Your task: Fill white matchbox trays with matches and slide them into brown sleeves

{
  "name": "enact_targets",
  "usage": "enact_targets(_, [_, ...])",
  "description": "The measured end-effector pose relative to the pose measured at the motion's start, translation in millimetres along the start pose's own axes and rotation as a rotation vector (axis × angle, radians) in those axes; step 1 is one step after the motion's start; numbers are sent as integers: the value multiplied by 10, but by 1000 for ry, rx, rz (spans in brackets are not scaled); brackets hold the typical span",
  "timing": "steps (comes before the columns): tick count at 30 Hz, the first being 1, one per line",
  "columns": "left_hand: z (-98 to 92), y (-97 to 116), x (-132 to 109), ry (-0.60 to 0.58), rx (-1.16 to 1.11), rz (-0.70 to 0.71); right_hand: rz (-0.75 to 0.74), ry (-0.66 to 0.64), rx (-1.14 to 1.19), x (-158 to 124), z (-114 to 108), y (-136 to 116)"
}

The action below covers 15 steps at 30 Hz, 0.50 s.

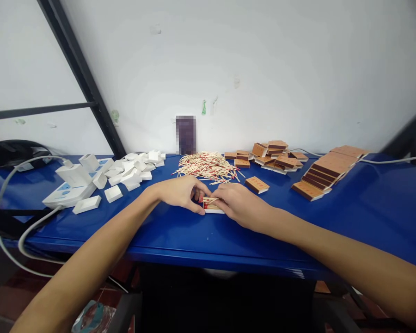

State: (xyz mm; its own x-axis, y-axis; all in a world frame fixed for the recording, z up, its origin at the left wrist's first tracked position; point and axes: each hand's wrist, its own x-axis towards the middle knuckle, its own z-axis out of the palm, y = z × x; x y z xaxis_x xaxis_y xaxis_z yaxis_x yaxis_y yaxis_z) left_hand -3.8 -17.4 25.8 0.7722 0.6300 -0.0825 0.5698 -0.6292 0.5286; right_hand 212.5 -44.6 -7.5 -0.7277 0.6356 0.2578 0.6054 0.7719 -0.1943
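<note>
My left hand and my right hand meet over a small white matchbox tray lying on the blue table. Red-tipped matches lie in the tray, and the fingers of both hands are closed around it from either side. Just behind the hands sits a loose pile of matches. A single brown matchbox sleeve lies to the right of my right hand.
A heap of white inner trays and a white device with a cable lie at left. Brown sleeves are heaped behind and lined in a row at right. A dark blurred object stands against the wall.
</note>
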Motion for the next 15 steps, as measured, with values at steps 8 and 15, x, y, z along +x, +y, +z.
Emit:
enact_targets(8, [8,0,8,101,60,56,-62,77,17,-8,12,150])
enact_targets(15, [-44,-12,-25,121,39,28,-28,63,37,31,-75,175])
